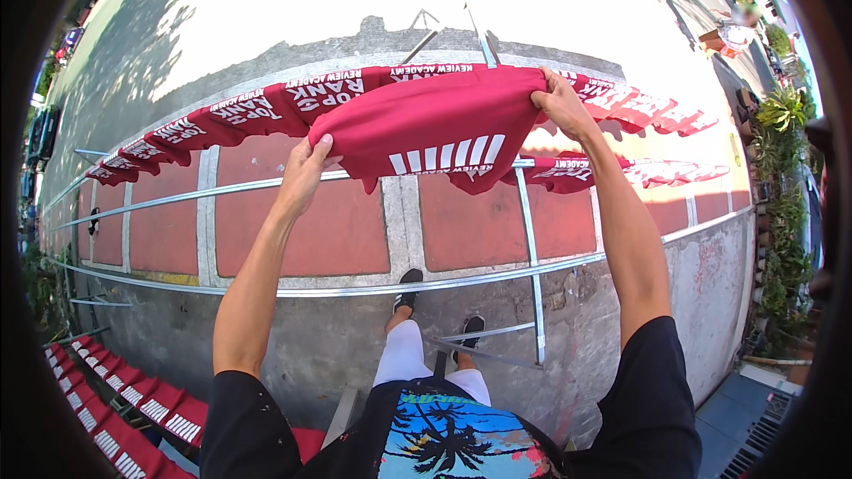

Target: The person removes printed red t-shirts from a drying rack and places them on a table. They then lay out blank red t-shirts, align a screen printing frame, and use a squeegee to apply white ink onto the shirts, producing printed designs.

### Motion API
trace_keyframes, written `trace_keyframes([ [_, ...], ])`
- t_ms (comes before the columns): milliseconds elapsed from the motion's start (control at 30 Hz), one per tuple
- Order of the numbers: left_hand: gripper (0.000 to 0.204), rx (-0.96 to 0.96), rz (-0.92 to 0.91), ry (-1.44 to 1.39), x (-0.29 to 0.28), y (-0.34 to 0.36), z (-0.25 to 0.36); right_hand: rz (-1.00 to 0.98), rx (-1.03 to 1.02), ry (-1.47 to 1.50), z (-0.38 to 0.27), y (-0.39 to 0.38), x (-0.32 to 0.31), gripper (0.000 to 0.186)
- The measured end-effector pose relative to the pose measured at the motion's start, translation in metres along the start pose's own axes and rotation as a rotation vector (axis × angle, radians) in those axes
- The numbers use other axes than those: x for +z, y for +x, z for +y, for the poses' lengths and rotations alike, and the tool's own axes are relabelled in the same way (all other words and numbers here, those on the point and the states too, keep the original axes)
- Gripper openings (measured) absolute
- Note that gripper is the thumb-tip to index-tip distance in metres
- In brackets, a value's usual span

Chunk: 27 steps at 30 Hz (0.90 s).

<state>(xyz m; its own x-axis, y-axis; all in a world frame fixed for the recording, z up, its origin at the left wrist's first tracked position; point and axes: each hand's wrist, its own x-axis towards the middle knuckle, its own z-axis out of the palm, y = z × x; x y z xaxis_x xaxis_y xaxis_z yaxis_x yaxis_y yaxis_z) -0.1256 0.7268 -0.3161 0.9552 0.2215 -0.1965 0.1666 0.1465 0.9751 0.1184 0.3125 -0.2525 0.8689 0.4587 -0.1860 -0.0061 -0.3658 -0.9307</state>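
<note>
A red cloth (426,115) with white printing is stretched between my two hands in front of me. My left hand (303,176) pinches its left edge, thumb on top. On the right, my right hand (564,106) grips the upper right corner with curled fingers. The cloth's lower edge hangs in loose folds over a metal rail (151,210); whether it touches the rail I cannot tell. Behind it, a row of similar red printed cloths (240,115) hangs along a farther rail. More red cloths (568,179) drape over the middle rail to the right of the held one.
A nearer metal rail (355,290) crosses before my feet, with an upright post (537,306) on its right. More red cloths (146,390) hang at the lower left. Pavement has red panels (293,226). Plants (783,115) line the right; a person (735,37) is far right.
</note>
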Motion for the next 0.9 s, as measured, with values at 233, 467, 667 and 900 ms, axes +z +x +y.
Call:
trace_keyframes([
  [233, 0.044, 0.044, -0.027, 0.066, -0.005, 0.034, 0.009, 0.126, -0.145, -0.215, 0.012, 0.034, -0.002, 0.030],
  [467, 0.043, 0.039, 0.011, 0.106, -0.011, 0.048, 0.013, 0.208, -0.150, -0.455, 0.016, 0.046, -0.005, 0.025],
  [667, 0.045, 0.088, -0.021, 0.097, -0.015, 0.066, 0.005, 0.407, -0.422, -0.583, 0.012, 0.048, 0.012, 0.030],
  [900, 0.046, 0.103, 0.029, 0.182, -0.024, 0.090, -0.015, 0.538, -0.422, -0.371, 0.037, 0.068, 0.030, 0.023],
])
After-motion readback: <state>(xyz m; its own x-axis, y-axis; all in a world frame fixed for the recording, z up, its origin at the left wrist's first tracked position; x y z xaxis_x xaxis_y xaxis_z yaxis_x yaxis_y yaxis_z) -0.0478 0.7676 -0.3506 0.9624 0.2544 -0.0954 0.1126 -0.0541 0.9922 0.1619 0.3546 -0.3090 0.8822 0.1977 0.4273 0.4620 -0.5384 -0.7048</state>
